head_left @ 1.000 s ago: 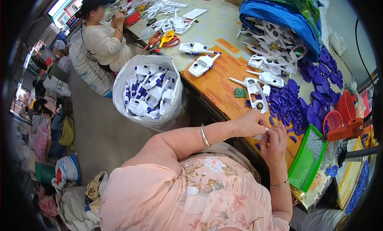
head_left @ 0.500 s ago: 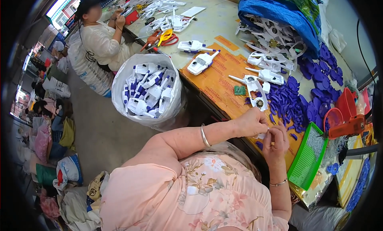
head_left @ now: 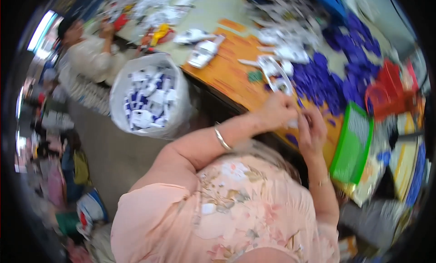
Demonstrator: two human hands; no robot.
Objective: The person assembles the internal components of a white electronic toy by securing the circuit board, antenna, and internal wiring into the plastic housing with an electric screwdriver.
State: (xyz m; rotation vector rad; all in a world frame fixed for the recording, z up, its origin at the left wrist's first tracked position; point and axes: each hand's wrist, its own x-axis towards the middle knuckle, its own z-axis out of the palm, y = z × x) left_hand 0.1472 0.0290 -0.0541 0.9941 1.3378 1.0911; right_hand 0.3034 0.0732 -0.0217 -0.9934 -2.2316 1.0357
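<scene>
Over the table's near edge, my left hand [head_left: 278, 112] and my right hand [head_left: 312, 130] meet with fingers bent in a pinch. A small pale thing [head_left: 293, 123] shows between them, too blurred to name. Just beyond my left hand lies an open white plastic housing half [head_left: 274, 74] with a long thin end. Beside that housing sits a small green circuit board [head_left: 255, 76]. A heap of small purple plastic pieces [head_left: 318, 83] spreads beyond my right hand. Two white assembled units with purple trim lie farther left, one of them this white unit [head_left: 203, 53].
A white bag [head_left: 119, 109] full of white-and-purple units stands left of the table. At right are a green basket [head_left: 338, 165] and a red container [head_left: 386, 83]. White parts [head_left: 290, 31] pile up at the back. Another person [head_left: 88, 58] sits at far left.
The whole view has shifted and blurred, with table things now higher and farther left in the picture. My hands stay together in much the same pinch.
</scene>
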